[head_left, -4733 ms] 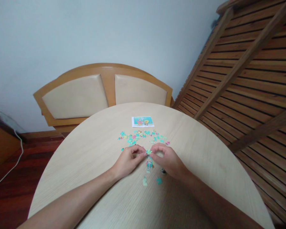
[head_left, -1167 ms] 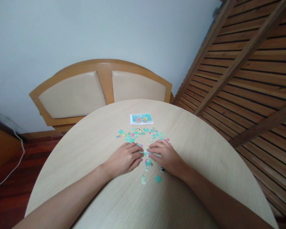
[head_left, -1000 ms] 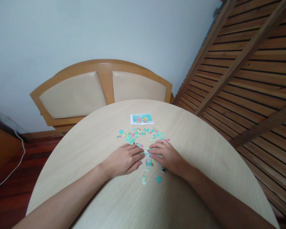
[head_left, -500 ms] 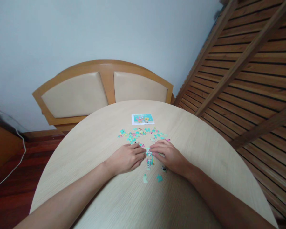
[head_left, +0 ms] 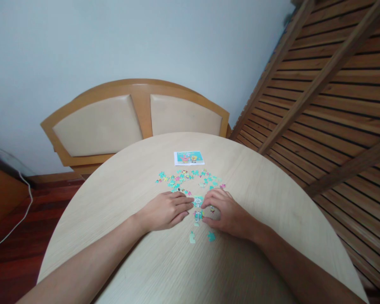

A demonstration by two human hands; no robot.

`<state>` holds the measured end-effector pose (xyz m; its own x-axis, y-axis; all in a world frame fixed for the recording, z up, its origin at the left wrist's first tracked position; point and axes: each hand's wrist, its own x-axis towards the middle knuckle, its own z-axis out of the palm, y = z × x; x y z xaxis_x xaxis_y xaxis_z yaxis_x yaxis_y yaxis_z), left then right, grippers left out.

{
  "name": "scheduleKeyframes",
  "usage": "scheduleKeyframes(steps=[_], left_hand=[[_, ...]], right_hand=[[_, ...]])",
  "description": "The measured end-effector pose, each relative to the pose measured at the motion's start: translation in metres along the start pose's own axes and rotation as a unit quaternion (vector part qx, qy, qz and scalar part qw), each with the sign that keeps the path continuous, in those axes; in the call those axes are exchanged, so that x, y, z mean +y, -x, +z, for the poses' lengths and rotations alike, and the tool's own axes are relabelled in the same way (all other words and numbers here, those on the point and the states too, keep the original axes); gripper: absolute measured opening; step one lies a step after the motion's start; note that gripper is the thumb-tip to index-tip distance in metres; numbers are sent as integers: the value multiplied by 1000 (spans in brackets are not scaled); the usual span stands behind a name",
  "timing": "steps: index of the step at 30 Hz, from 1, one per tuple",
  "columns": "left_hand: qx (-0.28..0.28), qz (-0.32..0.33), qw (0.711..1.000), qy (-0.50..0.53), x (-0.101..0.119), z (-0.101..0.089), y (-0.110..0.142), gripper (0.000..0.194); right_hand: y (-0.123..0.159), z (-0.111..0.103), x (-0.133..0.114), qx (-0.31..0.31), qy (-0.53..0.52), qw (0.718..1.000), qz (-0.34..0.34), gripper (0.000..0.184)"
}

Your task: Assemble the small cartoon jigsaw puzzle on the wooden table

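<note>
Jigsaw pieces lie on the round wooden table between my hands. My left hand (head_left: pixel 172 210) lies flat with its fingers stretched out, the tips at the left edge of a joined puzzle section (head_left: pixel 198 201) showing a pale face on teal. My right hand (head_left: pixel 226 212) is open, index finger and thumb spread apart. Its fingertips are beside the right edges of that section and of a second joined section (head_left: pixel 197 217) just below. Under the right hand's arch sits a small dark-and-yellow piece (head_left: pixel 212 209). Nearer me are a pale green piece (head_left: pixel 192 237) and a teal piece (head_left: pixel 211 236).
Several loose puzzle pieces (head_left: pixel 177 179) are scattered beyond my hands. Behind them lies a picture card (head_left: pixel 190 158). A padded bench back (head_left: pixel 101 122) stands past the table (head_left: pixel 139 261), with wooden slats (head_left: pixel 335 101) at right.
My right hand has moved slightly toward me, and its thumb and index finger have spread apart. The left hand has drawn back a little, leaving more of the face section showing.
</note>
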<state>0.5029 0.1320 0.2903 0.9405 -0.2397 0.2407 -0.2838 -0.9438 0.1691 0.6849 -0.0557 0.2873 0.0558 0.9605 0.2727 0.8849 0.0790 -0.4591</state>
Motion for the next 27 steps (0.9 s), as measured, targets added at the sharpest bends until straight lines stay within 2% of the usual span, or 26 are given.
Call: scheduleKeyframes(steps=[6, 14, 27], left_hand=[[19, 11, 1000, -1, -2, 3, 1, 33], [7, 24, 999, -35, -4, 5, 1, 34], [22, 29, 999, -33, -5, 7, 1, 35]], right_hand=[[0, 4, 3, 6, 4, 1000, -4, 17], [-1, 2, 6, 3, 2, 1000, -3, 12], [-1, 5, 5, 1, -6, 1000, 27, 14]])
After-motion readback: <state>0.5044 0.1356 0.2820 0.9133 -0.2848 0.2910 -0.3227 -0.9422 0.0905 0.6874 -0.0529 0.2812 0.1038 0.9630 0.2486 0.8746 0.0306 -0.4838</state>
